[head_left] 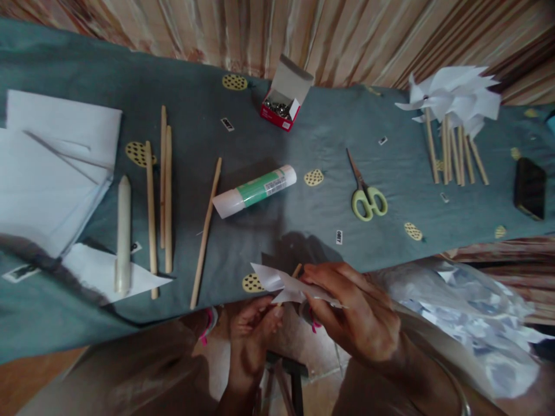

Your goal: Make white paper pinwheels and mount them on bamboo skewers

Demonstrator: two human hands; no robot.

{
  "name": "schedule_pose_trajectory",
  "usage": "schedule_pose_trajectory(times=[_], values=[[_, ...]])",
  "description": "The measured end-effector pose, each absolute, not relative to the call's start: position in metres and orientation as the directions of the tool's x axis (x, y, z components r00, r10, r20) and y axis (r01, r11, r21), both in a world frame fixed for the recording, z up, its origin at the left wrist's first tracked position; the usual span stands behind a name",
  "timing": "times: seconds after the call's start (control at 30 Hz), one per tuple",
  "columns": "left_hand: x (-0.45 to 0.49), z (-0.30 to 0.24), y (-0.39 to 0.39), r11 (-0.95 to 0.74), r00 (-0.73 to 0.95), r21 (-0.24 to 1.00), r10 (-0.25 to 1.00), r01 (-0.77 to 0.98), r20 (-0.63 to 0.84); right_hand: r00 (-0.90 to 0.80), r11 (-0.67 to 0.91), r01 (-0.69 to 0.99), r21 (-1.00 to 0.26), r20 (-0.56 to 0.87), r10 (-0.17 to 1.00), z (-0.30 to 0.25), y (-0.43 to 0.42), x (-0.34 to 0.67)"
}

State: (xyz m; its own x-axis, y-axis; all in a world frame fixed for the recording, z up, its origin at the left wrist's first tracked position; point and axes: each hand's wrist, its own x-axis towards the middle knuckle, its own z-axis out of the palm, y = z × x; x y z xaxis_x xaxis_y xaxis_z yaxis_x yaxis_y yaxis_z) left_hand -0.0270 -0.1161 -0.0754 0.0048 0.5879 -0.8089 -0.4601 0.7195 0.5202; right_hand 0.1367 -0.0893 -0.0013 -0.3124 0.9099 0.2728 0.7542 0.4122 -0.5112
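Observation:
A white paper pinwheel (292, 288) is held over the table's front edge, between my two hands. My right hand (355, 306) grips its folded blades from the right, thumb below and fingers on top. My left hand (255, 323) is closed with its fingertips on a wooden stick at the pinwheel's lower left. A short end of a stick (297, 270) shows above the paper. The paper and fingers hide the pinwheel's centre. Nearest on the table are a loose wooden stick (205, 237) and a glue stick (255, 190) with a green label.
Green-handled scissors (366, 199) and an open red box (280, 110) of small metal pins lie further back. Finished pinwheels (455, 98) and a dark phone (529, 188) are at right. At left are several sticks (168, 202), a pale candle-like rod (124, 231) and white paper (43, 190).

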Motion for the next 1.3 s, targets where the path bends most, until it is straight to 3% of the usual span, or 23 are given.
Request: schedule_pose_trajectory(times=[0.5,0.7,0.8,0.93,1.17,1.3], values=[[-0.030,-0.082,-0.120,0.728,0.021,0.532,0.598,-0.434,-0.801,-0.280,0.397,0.732,-0.554,0.287,0.916,-0.002,-0.085,0.135],[-0.031,-0.081,-0.120,0.728,0.030,0.527,0.598,-0.438,-0.801,-0.046,0.124,0.740,-0.661,0.135,0.990,0.005,-0.080,0.129],[-0.031,-0.080,-0.120,0.725,0.043,0.538,0.612,-0.430,-0.790,0.072,-0.060,0.628,-0.776,-0.019,0.997,0.006,-0.076,0.126],[-0.032,-0.075,-0.120,0.723,0.071,0.547,0.628,-0.423,-0.775,0.088,-0.202,0.371,-0.906,-0.183,0.979,0.006,-0.066,0.124],[-0.027,-0.061,-0.118,0.704,0.103,0.519,0.635,-0.485,-0.765,0.015,-0.316,0.060,-0.947,-0.316,0.949,0.003,-0.049,0.124],[-0.024,-0.055,-0.117,0.678,0.106,0.512,0.651,-0.527,-0.752,-0.033,-0.360,0.015,-0.933,-0.360,0.932,-0.003,-0.041,0.128]])
